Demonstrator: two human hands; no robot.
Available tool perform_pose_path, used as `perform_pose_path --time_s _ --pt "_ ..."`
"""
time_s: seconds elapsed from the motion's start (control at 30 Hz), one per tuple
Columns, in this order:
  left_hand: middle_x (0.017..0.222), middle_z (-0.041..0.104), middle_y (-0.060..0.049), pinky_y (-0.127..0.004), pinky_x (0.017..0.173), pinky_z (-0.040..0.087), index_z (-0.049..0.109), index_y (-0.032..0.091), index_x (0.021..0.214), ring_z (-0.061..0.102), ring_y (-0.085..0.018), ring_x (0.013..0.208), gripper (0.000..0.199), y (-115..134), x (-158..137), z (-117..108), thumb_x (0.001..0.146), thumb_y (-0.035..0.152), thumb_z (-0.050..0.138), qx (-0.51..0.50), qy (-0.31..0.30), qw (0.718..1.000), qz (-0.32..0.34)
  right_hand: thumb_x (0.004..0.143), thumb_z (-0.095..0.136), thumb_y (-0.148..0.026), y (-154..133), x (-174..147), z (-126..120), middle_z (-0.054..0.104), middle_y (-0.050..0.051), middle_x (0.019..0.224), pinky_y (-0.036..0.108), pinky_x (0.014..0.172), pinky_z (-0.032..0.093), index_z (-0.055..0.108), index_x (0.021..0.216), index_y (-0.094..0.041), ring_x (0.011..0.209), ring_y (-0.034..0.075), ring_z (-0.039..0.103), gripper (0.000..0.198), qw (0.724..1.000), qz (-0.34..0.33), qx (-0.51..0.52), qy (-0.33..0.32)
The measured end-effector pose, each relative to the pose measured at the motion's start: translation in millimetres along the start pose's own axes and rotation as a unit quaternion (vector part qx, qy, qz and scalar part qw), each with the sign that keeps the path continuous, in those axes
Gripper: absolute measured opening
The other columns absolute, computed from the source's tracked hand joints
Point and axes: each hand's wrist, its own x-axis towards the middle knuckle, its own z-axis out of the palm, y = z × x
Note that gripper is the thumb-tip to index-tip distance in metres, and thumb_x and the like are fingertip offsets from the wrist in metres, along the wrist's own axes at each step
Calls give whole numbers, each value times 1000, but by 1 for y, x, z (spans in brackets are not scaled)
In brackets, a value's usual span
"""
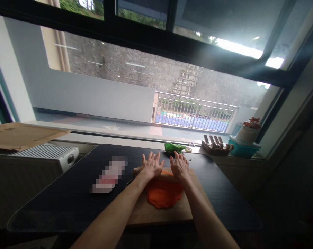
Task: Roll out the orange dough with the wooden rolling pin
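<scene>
A flattened orange sheet of dough or clay (164, 194) lies on a wooden board (159, 217). Across its far part runs a pale rolling pin (167, 176), whose left end sticks out past my left hand (151, 167). That hand rests flat on the pin with its fingers stretched forward and apart. My right hand (179, 166) lies on the pin's right part in the same way, palm down and fingers extended. Neither hand is wrapped round the pin. Both palms hide much of it, and a strip of orange shows just beyond it.
The board lies on a dark table (226, 193). Left of it is a blurred-out item (109, 176). A green cloth (174, 147) lies at the far edge. On the sill stand a brown rack (216, 147) and a teal box (243, 148). Cardboard (24, 135) is at left.
</scene>
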Motion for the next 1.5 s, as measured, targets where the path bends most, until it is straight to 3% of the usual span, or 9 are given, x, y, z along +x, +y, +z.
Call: perform_pose_path --time_s 0.1,0.23,0.37,0.53,0.7,0.93,1.07,1.37,1.5 --pt "146 37 -11 -58 110 9 30 16 144 21 -28 139 62 -2 5 2 93 50 18 -5 -9 1000 1 94 31 -40 0 5 2 49 11 134 39 102 24 43 135 -16 128 25 36 50 1000 -5 -1 -10" --pt "147 36 -10 -57 110 10 30 19 144 21 -26 139 62 -1 -13 0 92 51 20 12 -35 999 4 94 31 -42 -1 -13 -3 47 11 137 39 103 24 40 138 -16 129 25 35 52 1000 -5 -2 -22" --pt "145 40 -9 -56 111 8 34 19 142 25 -26 138 58 1 -46 -2 93 47 22 29 15 999 32 93 31 -42 -1 -46 -8 46 9 139 38 105 21 41 138 -18 132 24 31 51 1000 -7 -20 -17" --pt "145 40 -9 -55 112 5 32 18 143 22 -26 139 57 1 -68 0 93 44 24 38 46 997 50 92 36 -37 2 -70 -7 47 7 138 36 108 15 45 135 -19 133 22 29 48 997 -62 -39 25" --pt "145 39 -9 -55 112 3 30 16 144 19 -26 140 59 3 -47 0 94 46 21 37 58 996 49 92 38 -39 0 -50 -9 48 8 136 36 107 17 47 133 -19 132 22 31 46 998 -47 -29 33" --pt "148 34 -11 -59 110 7 20 14 147 14 -26 141 64 3 9 -2 93 47 20 15 14 1000 2 94 33 -38 2 6 -1 49 9 133 38 104 23 44 133 -16 128 24 35 46 999 -34 -9 10" --pt "148 34 -11 -59 110 8 19 14 147 14 -27 141 65 2 18 1 93 49 20 10 -3 1000 -6 94 33 -41 3 13 2 50 10 133 40 103 25 43 135 -16 128 25 36 49 999 -33 -6 -13" --pt "142 44 -9 -54 111 12 32 16 144 27 -25 137 54 -6 -46 0 93 35 25 16 56 996 63 94 32 -41 0 -62 -12 45 9 139 37 107 20 42 137 -18 134 24 29 50 998 -50 -31 -24" --pt "141 46 -8 -53 111 14 30 16 144 27 -24 137 54 -25 -53 -8 93 32 26 25 55 998 36 94 30 -40 1 -79 -12 47 8 137 38 107 21 46 134 -20 133 24 31 48 997 -64 -36 -11"
